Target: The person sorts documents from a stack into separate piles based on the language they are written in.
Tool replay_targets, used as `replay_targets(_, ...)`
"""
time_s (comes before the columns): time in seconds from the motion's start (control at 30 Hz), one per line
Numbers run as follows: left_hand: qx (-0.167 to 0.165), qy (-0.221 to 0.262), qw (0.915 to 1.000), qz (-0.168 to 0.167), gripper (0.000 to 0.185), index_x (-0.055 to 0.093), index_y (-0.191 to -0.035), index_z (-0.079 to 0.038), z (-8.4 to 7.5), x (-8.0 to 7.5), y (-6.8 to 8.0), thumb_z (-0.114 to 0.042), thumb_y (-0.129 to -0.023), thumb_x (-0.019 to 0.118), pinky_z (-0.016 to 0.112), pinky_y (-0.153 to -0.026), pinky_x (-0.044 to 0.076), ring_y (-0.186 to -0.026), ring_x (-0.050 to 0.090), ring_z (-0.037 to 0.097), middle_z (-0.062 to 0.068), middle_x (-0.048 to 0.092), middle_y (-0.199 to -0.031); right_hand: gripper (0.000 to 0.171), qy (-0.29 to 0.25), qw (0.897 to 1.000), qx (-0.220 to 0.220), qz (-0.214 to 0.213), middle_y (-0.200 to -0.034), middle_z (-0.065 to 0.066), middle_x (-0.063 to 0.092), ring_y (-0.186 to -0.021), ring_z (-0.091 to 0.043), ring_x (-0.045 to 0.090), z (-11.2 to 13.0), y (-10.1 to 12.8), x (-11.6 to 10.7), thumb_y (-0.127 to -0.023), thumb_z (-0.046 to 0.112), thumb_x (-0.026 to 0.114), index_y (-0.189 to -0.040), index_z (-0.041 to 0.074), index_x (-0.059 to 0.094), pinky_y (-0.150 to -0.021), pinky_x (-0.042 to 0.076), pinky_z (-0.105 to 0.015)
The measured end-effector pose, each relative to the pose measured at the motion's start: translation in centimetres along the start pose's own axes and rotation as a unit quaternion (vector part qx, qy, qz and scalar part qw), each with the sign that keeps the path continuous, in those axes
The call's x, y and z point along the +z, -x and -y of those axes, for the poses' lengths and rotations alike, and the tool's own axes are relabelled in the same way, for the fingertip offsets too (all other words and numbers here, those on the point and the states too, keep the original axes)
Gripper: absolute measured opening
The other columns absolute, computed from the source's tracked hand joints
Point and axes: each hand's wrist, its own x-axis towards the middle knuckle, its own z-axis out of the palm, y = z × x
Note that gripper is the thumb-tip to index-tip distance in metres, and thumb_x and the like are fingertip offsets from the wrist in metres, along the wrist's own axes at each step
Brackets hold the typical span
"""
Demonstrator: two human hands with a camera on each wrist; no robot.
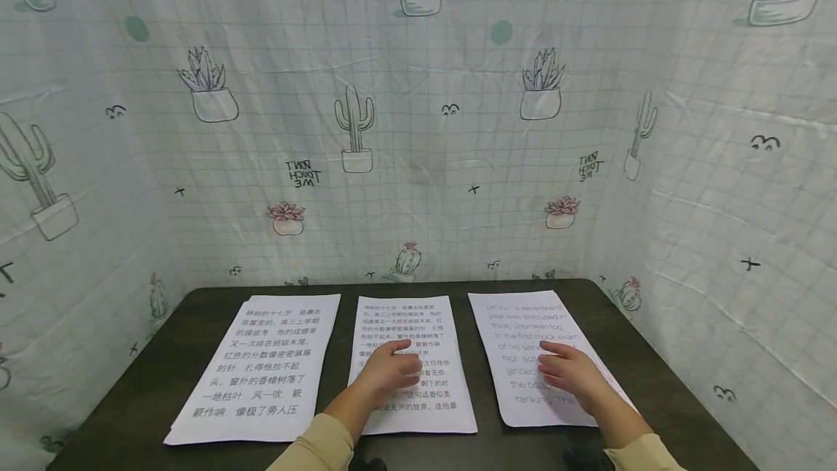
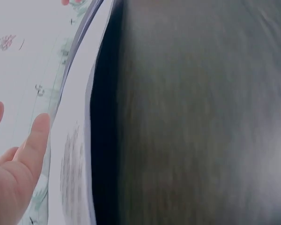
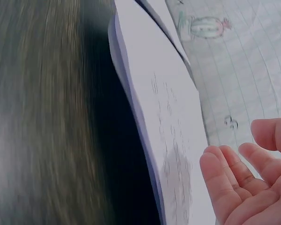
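Note:
Three stacks of printed white paper lie side by side on a dark table. My left hand [image 1: 391, 371] hovers over the middle stack [image 1: 418, 413], its fingers loosely extended and nothing in them; it covers part of the Chinese text. Over the right stack [image 1: 516, 355], printed in English, is my right hand [image 1: 572, 375], also holding nothing, fingers apart and relaxed. In the right wrist view the fingers [image 3: 220, 180] are slightly bent above a sheet. The left stack [image 1: 261, 369], with larger Chinese print, has no hand on it.
The dark wooden table [image 1: 157, 362] runs under the paper. A pale curtain [image 1: 418, 202] printed with cacti and grid lines encloses the back and both sides. Dark round objects [image 1: 585, 456] show at the bottom edge near the wrists.

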Motion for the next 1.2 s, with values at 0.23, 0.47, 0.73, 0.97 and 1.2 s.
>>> replay_targets(0.23, -0.004, 0.004, 0.9996, -0.029, 0.063, 0.034, -0.144, 0.011, -0.3, -3.0, 0.4, -0.005, -0.089, 0.061, 0.039, -0.089, 0.058, -0.106, 0.067, 0.032, 0.033, 0.052, -0.132, 0.052, -0.005, 1.000, -0.007, 0.016, -0.134, -0.036, 0.051, -0.106, -0.028, 0.066, 0.8, -0.3, 2.3, -0.098, 0.011, 0.054, -0.141, -0.014, 0.039, -0.089, 0.058, -0.040)
replay_targets(0.47, 0.008, -0.009, 0.9991, -0.041, 0.062, 0.032, -0.145, 0.012, -0.4, -5.7, 1.0, -0.006, -0.092, 0.059, 0.040, -0.093, 0.056, -0.116, 0.062, 0.038, 0.036, 0.048, -0.135, 0.048, -0.013, 1.000, -0.006, 0.016, -0.128, -0.033, 0.057, -0.100, -0.024, 0.068, 1.7, -0.2, 4.7, -0.096, 0.010, 0.055, -0.138, -0.011, 0.046, -0.087, 0.059, -0.039)
replay_targets(0.73, 0.018, -0.003, 0.9974, -0.070, 0.061, 0.032, -0.144, 0.013, -0.5, -8.3, 2.0, -0.006, -0.093, 0.058, 0.043, -0.097, 0.054, -0.113, 0.061, 0.033, 0.036, 0.046, -0.135, 0.047, -0.040, 0.998, -0.022, 0.040, -0.128, -0.035, 0.056, -0.104, -0.032, 0.066, 2.9, 0.1, 7.3, -0.095, 0.007, 0.054, -0.136, -0.013, 0.046, -0.088, 0.058, -0.042)
replay_targets(0.97, -0.002, 0.002, 0.9940, -0.110, 0.058, 0.035, -0.143, 0.012, -0.4, -10.0, 2.4, -0.006, -0.094, 0.058, 0.039, -0.092, 0.057, -0.103, 0.066, 0.024, 0.035, 0.050, -0.131, 0.047, -0.061, 0.996, -0.030, 0.056, -0.130, -0.034, 0.054, -0.105, -0.032, 0.066, 3.0, 0.0, 9.0, -0.094, 0.005, 0.056, -0.135, -0.014, 0.047, -0.088, 0.058, -0.044)
replay_targets(1.2, -0.017, -0.007, 0.9928, -0.118, 0.057, 0.036, -0.143, 0.013, -0.2, -10.6, 2.7, -0.005, -0.093, 0.058, 0.036, -0.091, 0.057, -0.107, 0.065, 0.028, 0.034, 0.049, -0.131, 0.047, -0.062, 0.997, -0.016, 0.052, -0.134, -0.033, 0.052, -0.103, -0.029, 0.066, 2.9, -0.2, 10.2, -0.092, 0.004, 0.057, -0.135, -0.013, 0.048, -0.086, 0.058, -0.041)
